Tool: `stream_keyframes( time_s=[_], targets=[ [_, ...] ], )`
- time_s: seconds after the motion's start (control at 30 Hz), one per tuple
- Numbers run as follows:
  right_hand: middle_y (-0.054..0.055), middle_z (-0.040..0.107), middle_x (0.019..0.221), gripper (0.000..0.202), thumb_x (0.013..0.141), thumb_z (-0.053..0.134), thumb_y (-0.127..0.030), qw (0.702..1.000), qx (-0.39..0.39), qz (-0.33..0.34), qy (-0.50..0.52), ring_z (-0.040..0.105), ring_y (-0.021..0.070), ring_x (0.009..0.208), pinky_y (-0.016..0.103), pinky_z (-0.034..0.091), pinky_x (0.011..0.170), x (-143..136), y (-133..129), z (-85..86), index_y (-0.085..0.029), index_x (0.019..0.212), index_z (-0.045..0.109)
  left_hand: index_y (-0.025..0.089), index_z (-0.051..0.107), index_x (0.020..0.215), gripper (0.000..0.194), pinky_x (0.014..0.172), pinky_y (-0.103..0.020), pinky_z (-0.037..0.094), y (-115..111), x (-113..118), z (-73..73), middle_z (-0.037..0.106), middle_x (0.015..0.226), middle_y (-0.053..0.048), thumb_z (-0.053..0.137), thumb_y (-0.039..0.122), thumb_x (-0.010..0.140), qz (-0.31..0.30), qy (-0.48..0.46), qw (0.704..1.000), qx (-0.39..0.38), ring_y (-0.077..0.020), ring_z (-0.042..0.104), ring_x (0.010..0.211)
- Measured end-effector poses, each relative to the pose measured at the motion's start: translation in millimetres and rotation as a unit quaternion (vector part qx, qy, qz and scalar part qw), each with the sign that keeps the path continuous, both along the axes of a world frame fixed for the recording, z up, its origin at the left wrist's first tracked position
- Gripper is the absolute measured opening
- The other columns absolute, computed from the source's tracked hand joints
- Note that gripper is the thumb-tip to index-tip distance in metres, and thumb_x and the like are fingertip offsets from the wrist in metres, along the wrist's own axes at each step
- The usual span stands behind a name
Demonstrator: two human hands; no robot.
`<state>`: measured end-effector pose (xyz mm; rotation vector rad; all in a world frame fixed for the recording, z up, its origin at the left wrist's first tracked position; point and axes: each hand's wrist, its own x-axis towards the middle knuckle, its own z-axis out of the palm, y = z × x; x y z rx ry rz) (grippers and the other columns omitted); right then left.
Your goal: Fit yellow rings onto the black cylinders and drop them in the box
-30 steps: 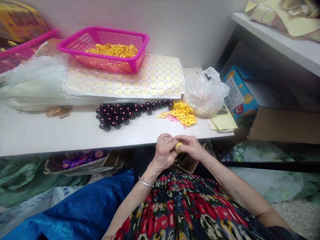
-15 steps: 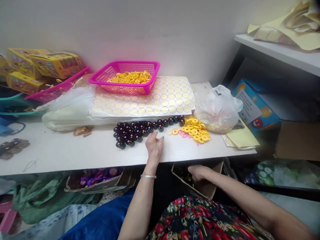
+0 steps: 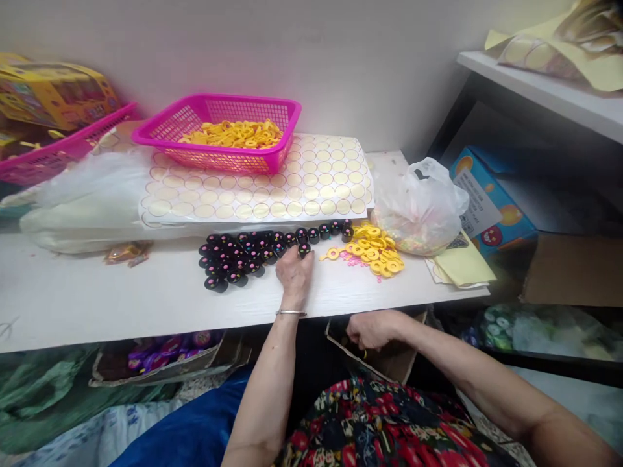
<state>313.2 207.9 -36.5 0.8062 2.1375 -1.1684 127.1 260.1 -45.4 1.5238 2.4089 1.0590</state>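
My left hand [image 3: 294, 277] is on the white table, thumb and forefinger closed about a small black round piece [image 3: 304, 249] with a pink dot on top. Left of it stands a cluster of similar black pieces [image 3: 233, 256], and a row of them runs to the right. My right hand [image 3: 374, 329] is at the mouth of a cardboard box [image 3: 406, 360] below the table edge. Its fingers are curled, and a bit of yellow shows under them; what they hold is hidden. Yellow ring-ended pieces [image 3: 382, 251] lie piled to the right, with tiny pink rings [image 3: 355, 260] among them.
A pink basket [image 3: 219, 159] of yellow pieces stands on sheets of round stickers [image 3: 311, 201]. A tied plastic bag [image 3: 421, 207] sits at the right, near a blue box [image 3: 491, 201]. Below the table, another carton [image 3: 204, 364] holds purple items.
My left hand has moved to a black piece and its fingers have closed about it. My right hand has risen slightly out of the box, fingers curled. The view has shifted a little.
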Motion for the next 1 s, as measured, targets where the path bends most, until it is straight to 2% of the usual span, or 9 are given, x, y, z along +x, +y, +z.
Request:
stream_keyframes(
  time_s=[0.07, 0.17, 0.27, 0.37, 0.5, 0.6, 0.73, 0.87, 1.0],
  targets=[
    [0.0, 0.062, 0.068, 0.012, 0.076, 0.059, -0.021, 0.995, 0.033, 0.01, 0.096, 0.055, 0.0118, 0.063, 0.02, 0.037, 0.057, 2.0, 8.5, 19.1, -0.017, 0.085, 0.065, 0.019, 0.054, 0.056, 0.023, 0.053, -0.024, 0.026, -10.0, -4.0, -3.6, 0.043, 0.05, 0.005, 0.064, 0.037, 0.066, -0.022, -0.041, 0.999, 0.006, -0.01, 0.039, 0.051],
    [0.005, 0.061, 0.079, 0.016, 0.085, 0.046, -0.019, 0.951, 0.239, -0.034, 0.195, 0.054, 0.0147, 0.073, 0.024, 0.036, 0.064, -6.1, 24.4, 35.5, -0.015, 0.089, 0.062, 0.019, 0.06, 0.061, 0.019, 0.055, -0.023, 0.031, -25.1, -5.7, -11.0, 0.047, 0.057, 0.004, 0.068, 0.037, 0.062, -0.076, -0.11, 0.991, 0.016, -0.0103, 0.044, 0.056],
    [0.011, 0.058, 0.098, 0.021, 0.083, 0.044, -0.014, 0.878, 0.434, -0.115, 0.168, 0.05, 0.0203, 0.087, 0.028, 0.035, 0.068, -20.6, 48.5, 31.8, -0.014, 0.098, 0.059, 0.02, 0.065, 0.07, 0.019, 0.059, -0.023, 0.036, -34.3, 0.1, -16.9, 0.051, 0.066, 0.003, 0.071, 0.034, 0.059, -0.121, -0.167, 0.978, 0.037, -0.0104, 0.047, 0.06],
    [0.013, 0.055, 0.104, 0.023, 0.08, 0.044, -0.012, 0.847, 0.505, -0.095, 0.14, 0.046, 0.0239, 0.091, 0.031, 0.035, 0.068, -28.8, 76.1, 19.0, -0.014, 0.098, 0.059, 0.02, 0.067, 0.076, 0.019, 0.059, -0.022, 0.037, -36.7, 8.4, -19.6, 0.051, 0.067, 0.003, 0.071, 0.031, 0.06, -0.145, -0.192, 0.969, 0.05, -0.0099, 0.047, 0.061],
    [0.012, 0.056, 0.097, 0.023, 0.081, 0.041, -0.011, 0.846, 0.504, -0.044, 0.169, 0.044, 0.0243, 0.089, 0.034, 0.035, 0.072, -26.1, 98.5, 7.7, -0.014, 0.091, 0.061, 0.02, 0.068, 0.082, 0.026, 0.056, -0.022, 0.037, -36.1, 11.4, -17.9, 0.054, 0.07, 0.002, 0.072, 0.024, 0.057, -0.159, -0.219, 0.961, 0.054, -0.0094, 0.046, 0.059],
    [0.012, 0.057, 0.094, 0.024, 0.083, 0.037, -0.011, 0.833, 0.47, -0.143, 0.255, 0.047, 0.0221, 0.088, 0.034, 0.037, 0.079, -23.4, 99.1, 7.1, -0.013, 0.086, 0.061, 0.018, 0.068, 0.088, 0.034, 0.053, -0.021, 0.037, -37.5, 8.1, -9.6, 0.058, 0.082, 0.0, 0.07, 0.014, 0.054, -0.147, -0.295, 0.94, 0.091, -0.0061, 0.041, 0.054],
    [0.004, 0.057, 0.076, 0.021, 0.085, 0.043, -0.027, 0.805, 0.211, -0.356, 0.425, 0.05, 0.014, 0.067, 0.027, 0.04, 0.065, -27.6, 83.7, 18.3, -0.014, 0.091, 0.059, 0.015, 0.068, 0.091, 0.03, 0.052, -0.02, 0.038, -41.5, 8.3, 12.0, 0.061, 0.084, -0.003, 0.069, 0.023, 0.062, -0.071, -0.471, 0.867, 0.147, -0.0051, 0.045, 0.054],
    [-0.002, 0.051, 0.064, 0.022, 0.079, 0.053, -0.034, 0.792, -0.027, -0.414, 0.448, 0.04, 0.0077, 0.048, 0.021, 0.031, 0.047, -35.7, 64.6, 35.0, -0.014, 0.089, 0.055, 0.011, 0.069, 0.077, 0.024, 0.044, -0.017, 0.031, -42.8, 13.9, 31.7, 0.058, 0.059, 0.0, 0.073, 0.028, 0.06, -0.092, -0.568, 0.813, 0.097, -0.0047, 0.044, 0.046],
    [-0.001, 0.048, 0.07, 0.02, 0.073, 0.063, -0.03, 0.814, 0.077, -0.335, 0.469, 0.041, 0.0084, 0.056, 0.023, 0.033, 0.053, -38.9, 58.0, 38.4, -0.014, 0.084, 0.058, 0.01, 0.065, 0.061, 0.019, 0.038, -0.016, 0.024, -39.1, 14.5, 36.5, 0.053, 0.048, 0.002, 0.076, 0.022, 0.051, -0.053, -0.626, 0.774, 0.077, -0.0031, 0.039, 0.04]
  ],
)
